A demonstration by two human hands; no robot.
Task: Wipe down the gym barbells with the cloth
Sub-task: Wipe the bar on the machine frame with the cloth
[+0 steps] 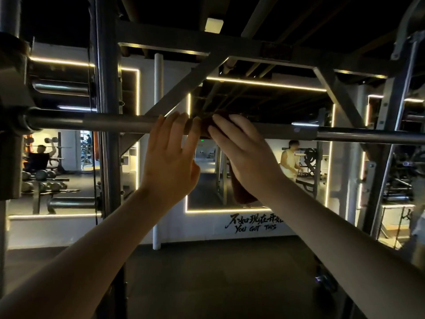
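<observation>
Barbell [115, 123] on rack. Left hand [170, 162] rests flat against barbell, fingers loose. Right hand [243, 148] presses brown cloth [242, 192] onto barbell, fingers straight. Risk: unpinched cloth may slip off.

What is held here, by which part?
No closed grip: right hand presses the cloth onto the barbell where it drapes over; left hand rests alongside.
</observation>
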